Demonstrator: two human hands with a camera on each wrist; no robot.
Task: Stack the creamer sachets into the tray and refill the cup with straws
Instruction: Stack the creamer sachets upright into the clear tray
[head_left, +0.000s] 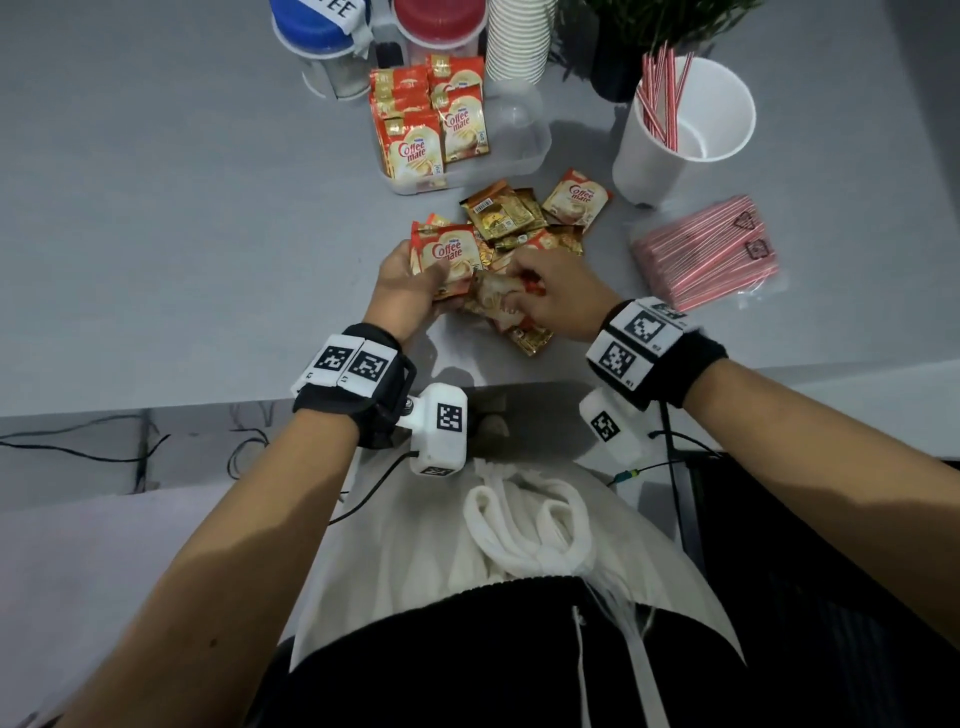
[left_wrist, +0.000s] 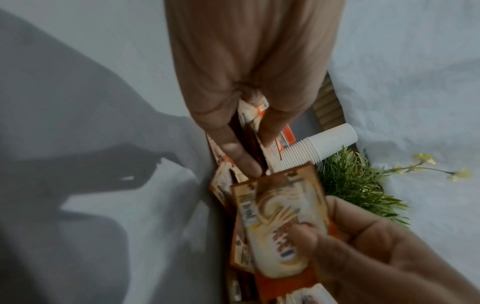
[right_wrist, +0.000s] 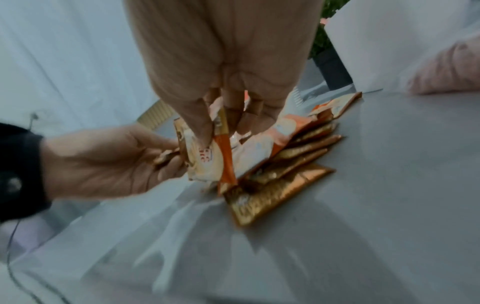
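Orange "Coffee mate" sachets (head_left: 448, 253) gripped by left hand (head_left: 410, 291); right hand (head_left: 558, 291) seemingly pinches another.

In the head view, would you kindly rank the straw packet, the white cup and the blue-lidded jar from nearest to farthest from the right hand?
1. Straw packet, just right of the right hand.
2. White cup, farther back on the right.
3. Blue-lidded jar, far back on the left.
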